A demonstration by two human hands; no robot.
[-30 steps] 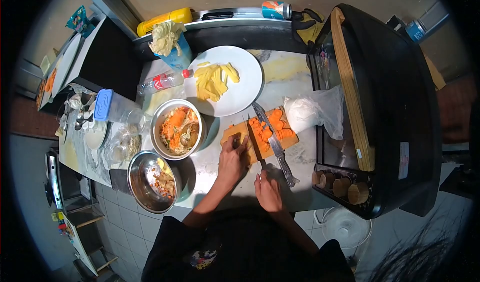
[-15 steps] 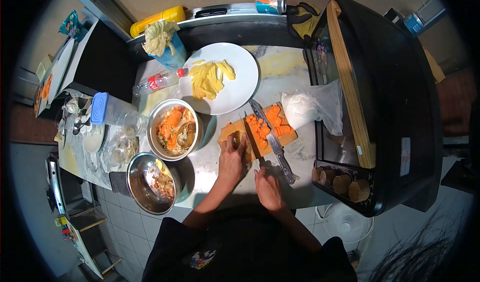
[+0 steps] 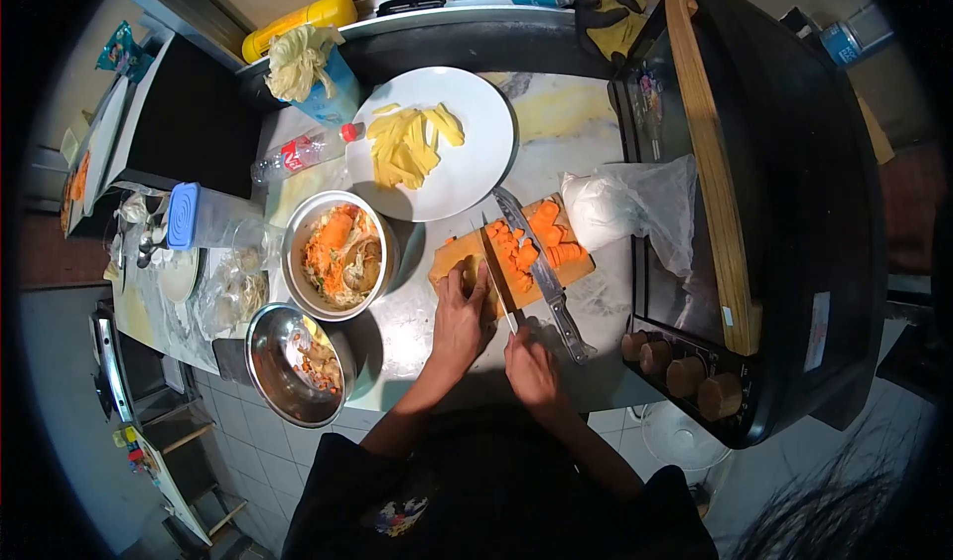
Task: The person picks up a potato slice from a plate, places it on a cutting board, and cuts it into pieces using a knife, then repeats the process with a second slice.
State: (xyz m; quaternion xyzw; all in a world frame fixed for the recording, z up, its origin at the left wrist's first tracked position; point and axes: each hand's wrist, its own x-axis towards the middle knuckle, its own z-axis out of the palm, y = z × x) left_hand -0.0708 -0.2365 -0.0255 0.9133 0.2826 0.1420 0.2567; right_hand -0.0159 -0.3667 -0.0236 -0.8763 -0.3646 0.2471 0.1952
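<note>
My left hand (image 3: 460, 314) is closed over a brownish-yellow potato (image 3: 476, 263) on the wooden cutting board (image 3: 452, 254). Its fingers cover much of the potato. In my right hand (image 3: 533, 369) is the handle of a kitchen knife (image 3: 500, 284), its blade upright beside the potato and close to the left fingertips. A second, larger knife (image 3: 543, 274) lies flat across the board, with its dark handle over the near edge. Chopped carrot (image 3: 512, 252) sits between the two blades, and carrot slices (image 3: 551, 224) lie beyond the second knife.
A white plate (image 3: 486, 153) holds yellow strips. To the left stand a white pot (image 3: 294, 277) of shredded vegetables and a steel bowl (image 3: 260, 381) with peelings. A plastic bag (image 3: 606, 208) of white stuff lies right of the board, beside a black oven (image 3: 794, 212).
The whole view has shifted slightly with my head. The right-hand knife has turned a little, so its blade looks thinner and brighter. Both hands keep their hold.
</note>
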